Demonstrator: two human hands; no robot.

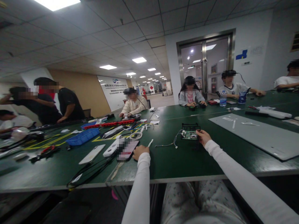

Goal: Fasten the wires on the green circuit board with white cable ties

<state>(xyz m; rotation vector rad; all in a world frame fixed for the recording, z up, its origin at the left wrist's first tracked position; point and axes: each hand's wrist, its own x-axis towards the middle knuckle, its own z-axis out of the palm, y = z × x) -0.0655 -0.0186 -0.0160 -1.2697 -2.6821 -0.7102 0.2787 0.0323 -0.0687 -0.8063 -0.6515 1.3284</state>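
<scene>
My right hand [203,137] rests on the green table [182,161], its fingers curled on the right edge of a small green circuit board [189,134] that sits in a black frame. A thin grey cable [168,143] trails left from the board. My left hand [140,151] lies on the table as a loose fist, pinching a thin white stick [150,143] that points away from me. A phone with a lit screen [127,150] lies just left of that hand. Both arms wear white sleeves.
A grey mat [257,137] covers the table at the right. At the left lie a white phone [92,154], a blue tray [83,137], black cables [86,174] and red tools. Several other people sit or stand around the table; a water bottle [223,98] stands far right.
</scene>
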